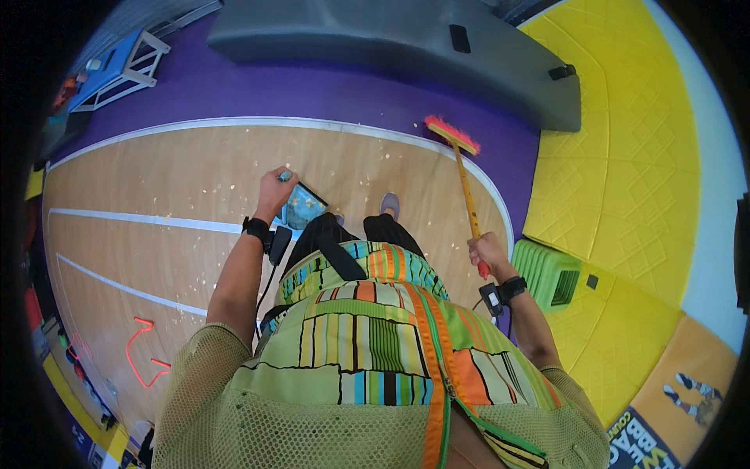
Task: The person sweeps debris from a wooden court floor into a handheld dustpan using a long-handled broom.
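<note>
Left hand curled around blue dustpan; right hand wrapped around broom.

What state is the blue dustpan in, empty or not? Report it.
Not empty: pale bits show inside the blue dustpan, held in the left hand.

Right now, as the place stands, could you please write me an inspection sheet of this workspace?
Surface: wood-look floor with white lines and a purple border.
Job's things: blue dustpan; yellow-handled broom, its pink bristles at the purple border.
Clutter: small pale scraps scattered on the floor; bent orange-red strip at lower left.
Hands: left hand closed on the dustpan's handle; right hand closed around the broom near its red end.
Cables: black cable from the box by the left wrist.
Surroundings: grey padded block, yellow padding, green plastic crate, blue-topped table.
</note>
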Demonstrator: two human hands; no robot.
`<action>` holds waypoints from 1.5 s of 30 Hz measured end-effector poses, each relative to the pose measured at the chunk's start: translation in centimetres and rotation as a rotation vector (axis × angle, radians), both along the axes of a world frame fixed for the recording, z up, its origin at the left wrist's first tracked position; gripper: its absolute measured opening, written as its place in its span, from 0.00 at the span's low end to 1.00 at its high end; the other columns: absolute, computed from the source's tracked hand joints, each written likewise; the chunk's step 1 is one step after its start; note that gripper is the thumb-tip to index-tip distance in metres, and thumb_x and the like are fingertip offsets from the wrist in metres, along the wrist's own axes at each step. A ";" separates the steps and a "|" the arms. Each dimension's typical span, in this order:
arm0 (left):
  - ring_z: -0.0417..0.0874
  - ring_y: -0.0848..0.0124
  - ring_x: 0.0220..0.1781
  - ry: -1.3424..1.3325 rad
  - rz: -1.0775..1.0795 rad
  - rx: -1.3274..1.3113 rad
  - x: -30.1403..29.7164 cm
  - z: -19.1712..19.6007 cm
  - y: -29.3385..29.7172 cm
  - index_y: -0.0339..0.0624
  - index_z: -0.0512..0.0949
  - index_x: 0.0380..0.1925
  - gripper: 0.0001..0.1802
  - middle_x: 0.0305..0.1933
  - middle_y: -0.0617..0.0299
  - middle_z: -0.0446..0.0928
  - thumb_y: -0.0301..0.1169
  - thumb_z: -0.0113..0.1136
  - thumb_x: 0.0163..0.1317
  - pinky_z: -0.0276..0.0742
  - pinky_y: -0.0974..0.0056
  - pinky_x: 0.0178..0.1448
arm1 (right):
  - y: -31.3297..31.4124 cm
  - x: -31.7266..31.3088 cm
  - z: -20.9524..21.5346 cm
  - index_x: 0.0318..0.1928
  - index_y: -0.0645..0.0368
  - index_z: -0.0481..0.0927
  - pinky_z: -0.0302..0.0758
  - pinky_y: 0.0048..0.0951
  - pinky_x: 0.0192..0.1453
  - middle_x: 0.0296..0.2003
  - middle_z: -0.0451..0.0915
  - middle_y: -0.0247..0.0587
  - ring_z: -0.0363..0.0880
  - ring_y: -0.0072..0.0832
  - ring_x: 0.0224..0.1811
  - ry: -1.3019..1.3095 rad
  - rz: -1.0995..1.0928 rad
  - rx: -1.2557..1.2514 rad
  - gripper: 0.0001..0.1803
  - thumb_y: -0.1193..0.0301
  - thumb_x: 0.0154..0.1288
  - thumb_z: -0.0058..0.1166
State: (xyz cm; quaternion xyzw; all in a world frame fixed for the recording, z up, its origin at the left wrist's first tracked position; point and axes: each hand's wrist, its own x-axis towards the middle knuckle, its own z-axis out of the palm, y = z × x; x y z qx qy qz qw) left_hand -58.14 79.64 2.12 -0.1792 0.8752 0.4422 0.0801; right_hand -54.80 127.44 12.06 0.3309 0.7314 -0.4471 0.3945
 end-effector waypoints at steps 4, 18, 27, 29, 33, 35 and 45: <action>0.73 0.64 0.20 -0.095 0.059 -0.020 1.2 0.0 1.2 0.37 0.77 0.23 0.11 0.18 0.49 0.72 0.35 0.59 0.48 0.71 0.62 0.30 | 0.4 0.2 -0.3 0.19 0.66 0.68 0.61 0.26 0.10 0.11 0.67 0.38 0.65 0.25 0.08 -0.171 0.141 -0.099 0.09 0.76 0.55 0.47; 0.77 0.56 0.22 -0.065 0.399 -0.221 8.9 1.2 3.9 0.38 0.76 0.23 0.07 0.20 0.47 0.74 0.31 0.59 0.49 0.71 0.59 0.29 | -0.3 -8.6 3.6 0.23 0.68 0.72 0.55 0.20 0.10 0.13 0.67 0.34 0.61 0.17 0.10 -0.412 0.809 -0.366 0.09 0.74 0.57 0.48; 0.77 0.58 0.24 -0.140 0.674 -0.239 21.5 1.2 1.9 0.41 0.77 0.25 0.06 0.21 0.49 0.75 0.31 0.60 0.49 0.72 0.61 0.31 | -4.9 -14.4 2.2 0.19 0.65 0.66 0.58 0.23 0.10 0.12 0.66 0.36 0.62 0.22 0.07 -0.164 0.699 -0.246 0.11 0.75 0.56 0.49; 0.77 0.58 0.24 -0.163 0.738 -0.219 23.6 0.8 1.8 0.39 0.77 0.25 0.08 0.21 0.49 0.75 0.33 0.59 0.50 0.72 0.61 0.31 | -7.8 -15.2 1.6 0.18 0.66 0.67 0.58 0.24 0.11 0.11 0.66 0.37 0.62 0.22 0.07 -0.058 0.754 -0.234 0.11 0.75 0.55 0.48; 0.77 0.60 0.23 -0.171 0.820 -0.165 26.5 0.3 0.5 0.38 0.77 0.25 0.10 0.20 0.50 0.75 0.35 0.58 0.50 0.72 0.61 0.31 | -14.3 -16.7 -2.2 0.16 0.66 0.68 0.61 0.28 0.12 0.09 0.68 0.40 0.65 0.25 0.08 0.078 0.870 -0.188 0.11 0.76 0.53 0.47; 0.77 0.63 0.22 -0.157 0.899 -0.114 29.1 -1.0 -0.2 0.38 0.77 0.25 0.11 0.19 0.51 0.74 0.35 0.58 0.49 0.72 0.61 0.30 | -17.9 -15.6 -3.9 0.15 0.66 0.69 0.63 0.29 0.12 0.10 0.69 0.41 0.67 0.26 0.08 0.095 0.926 -0.156 0.11 0.76 0.52 0.47; 0.71 0.72 0.17 -0.078 1.272 -0.044 36.0 -1.7 -0.1 0.38 0.77 0.25 0.10 0.15 0.54 0.72 0.34 0.58 0.50 0.68 0.64 0.24 | -24.5 -6.4 -1.7 0.20 0.67 0.72 0.65 0.25 0.12 0.11 0.71 0.38 0.68 0.23 0.08 -0.165 1.582 -0.148 0.12 0.72 0.55 0.48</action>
